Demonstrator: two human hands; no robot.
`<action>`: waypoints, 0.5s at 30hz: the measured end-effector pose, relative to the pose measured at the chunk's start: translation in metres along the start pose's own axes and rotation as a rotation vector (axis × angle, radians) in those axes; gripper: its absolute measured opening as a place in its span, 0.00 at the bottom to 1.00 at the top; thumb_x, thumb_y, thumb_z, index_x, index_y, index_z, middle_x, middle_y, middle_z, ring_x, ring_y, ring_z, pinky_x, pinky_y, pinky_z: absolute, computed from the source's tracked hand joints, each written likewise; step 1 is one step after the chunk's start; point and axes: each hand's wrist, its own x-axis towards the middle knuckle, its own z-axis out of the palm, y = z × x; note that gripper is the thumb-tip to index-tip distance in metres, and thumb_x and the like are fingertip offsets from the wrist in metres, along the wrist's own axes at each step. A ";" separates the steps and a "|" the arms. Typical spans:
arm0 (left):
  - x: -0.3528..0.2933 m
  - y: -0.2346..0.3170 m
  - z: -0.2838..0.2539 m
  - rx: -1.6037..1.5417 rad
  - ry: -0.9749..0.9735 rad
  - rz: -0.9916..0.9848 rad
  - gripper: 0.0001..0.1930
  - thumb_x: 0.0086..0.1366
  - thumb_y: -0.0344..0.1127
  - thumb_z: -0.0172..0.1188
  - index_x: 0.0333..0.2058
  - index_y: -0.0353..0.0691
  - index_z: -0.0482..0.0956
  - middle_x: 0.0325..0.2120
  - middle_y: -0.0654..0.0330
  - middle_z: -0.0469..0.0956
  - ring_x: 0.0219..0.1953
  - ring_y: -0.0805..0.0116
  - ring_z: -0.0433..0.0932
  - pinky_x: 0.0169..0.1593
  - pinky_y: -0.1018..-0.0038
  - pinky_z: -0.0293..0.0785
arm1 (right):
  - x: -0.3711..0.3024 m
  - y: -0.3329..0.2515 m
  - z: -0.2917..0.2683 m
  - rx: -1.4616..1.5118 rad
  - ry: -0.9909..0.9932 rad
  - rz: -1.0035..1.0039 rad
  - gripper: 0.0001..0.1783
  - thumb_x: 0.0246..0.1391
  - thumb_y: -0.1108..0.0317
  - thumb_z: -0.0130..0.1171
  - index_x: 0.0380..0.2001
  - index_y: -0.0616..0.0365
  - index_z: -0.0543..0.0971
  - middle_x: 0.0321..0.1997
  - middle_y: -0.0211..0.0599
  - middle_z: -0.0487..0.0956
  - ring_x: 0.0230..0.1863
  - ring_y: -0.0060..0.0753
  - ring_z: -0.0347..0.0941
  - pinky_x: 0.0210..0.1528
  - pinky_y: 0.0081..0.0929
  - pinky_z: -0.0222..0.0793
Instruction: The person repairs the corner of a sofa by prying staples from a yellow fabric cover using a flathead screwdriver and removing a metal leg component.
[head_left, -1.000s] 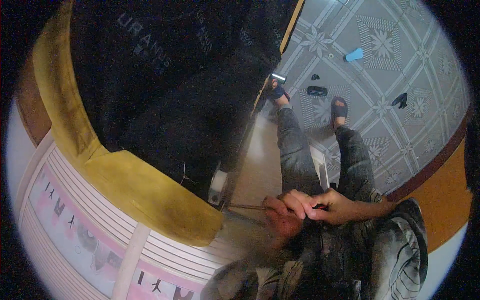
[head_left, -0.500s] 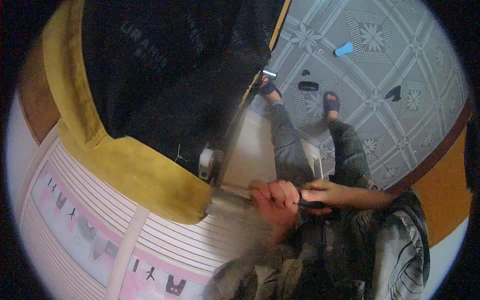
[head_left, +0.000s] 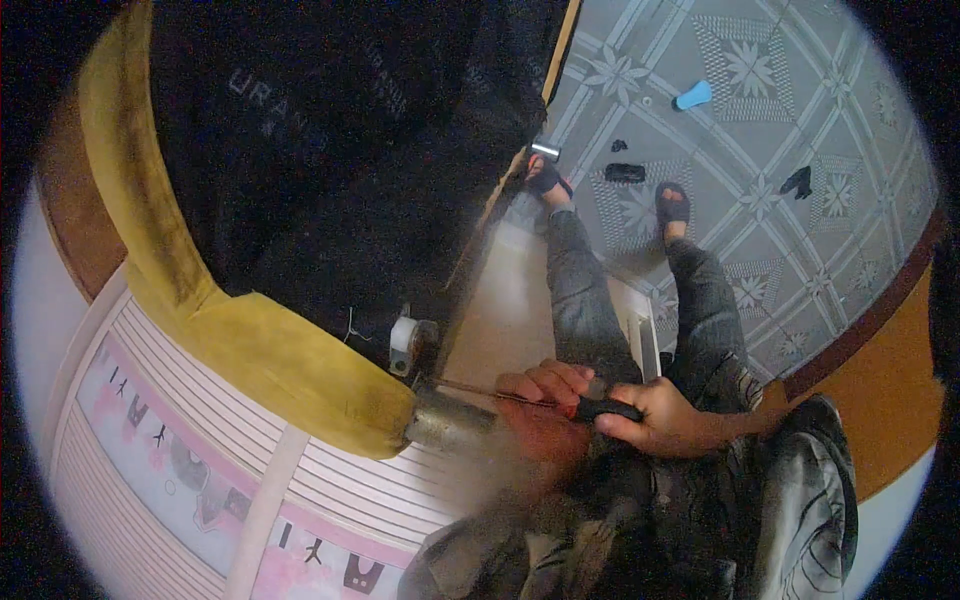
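My right hand (head_left: 655, 415) is wrapped around the black handle of a screwdriver (head_left: 612, 408). Its thin shaft points left, toward the corner of an upturned piece of furniture with yellow upholstery (head_left: 290, 345) and a black fabric underside (head_left: 330, 170). My left hand (head_left: 548, 428), partly blurred, is curled about the shaft just ahead of the handle. The shaft's tip reaches a spot beside a metal leg (head_left: 452, 420) and a small white fitting (head_left: 403, 338); the exact contact is too blurred to make out.
Another shiny metal leg (head_left: 545, 151) is at the furniture's far right corner, beside my sandalled foot. On the patterned grey floor lie a light blue object (head_left: 692, 96) and several black items (head_left: 625, 173). A striped pink-and-white panel (head_left: 180, 400) stands at lower left.
My right hand has turned, with its thumb now lower on the handle. The left fingers have loosened somewhat, and the screwdriver's shaft shows more clearly. The view has shifted slightly.
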 end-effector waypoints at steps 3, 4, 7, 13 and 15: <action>-0.001 0.005 0.000 0.027 -0.084 -0.035 0.16 0.69 0.48 0.33 0.33 0.42 0.62 0.17 0.54 0.66 0.23 0.58 0.67 0.32 0.60 0.69 | 0.005 -0.006 -0.004 0.464 -0.086 0.071 0.15 0.53 0.57 0.55 0.28 0.60 0.74 0.19 0.32 0.71 0.22 0.24 0.69 0.25 0.24 0.63; 0.000 0.006 0.000 -0.044 -0.156 -0.062 0.15 0.69 0.47 0.33 0.32 0.42 0.61 0.17 0.55 0.66 0.22 0.58 0.67 0.32 0.60 0.68 | 0.007 -0.001 -0.005 0.515 -0.208 0.176 0.18 0.55 0.55 0.53 0.30 0.63 0.75 0.24 0.34 0.75 0.28 0.25 0.70 0.33 0.23 0.65; 0.003 0.015 -0.005 -0.355 -0.250 -0.238 0.14 0.69 0.46 0.36 0.31 0.42 0.60 0.17 0.55 0.66 0.19 0.59 0.67 0.29 0.61 0.67 | 0.018 0.015 -0.004 0.555 -0.478 0.379 0.20 0.56 0.54 0.51 0.35 0.64 0.76 0.33 0.37 0.76 0.37 0.24 0.69 0.41 0.22 0.66; -0.005 0.021 -0.018 -0.301 -0.260 -0.199 0.18 0.70 0.48 0.26 0.29 0.45 0.58 0.10 0.61 0.59 0.12 0.65 0.60 0.18 0.68 0.63 | 0.023 0.026 0.003 0.665 -0.629 0.169 0.20 0.54 0.54 0.54 0.41 0.59 0.70 0.34 0.35 0.71 0.34 0.20 0.66 0.34 0.20 0.64; -0.006 0.014 -0.024 -0.282 -0.257 -0.201 0.18 0.70 0.48 0.26 0.28 0.45 0.58 0.09 0.62 0.58 0.11 0.67 0.59 0.17 0.70 0.61 | 0.023 0.028 0.007 0.578 -0.631 -0.159 0.26 0.53 0.51 0.55 0.47 0.60 0.67 0.43 0.40 0.70 0.41 0.22 0.67 0.40 0.22 0.66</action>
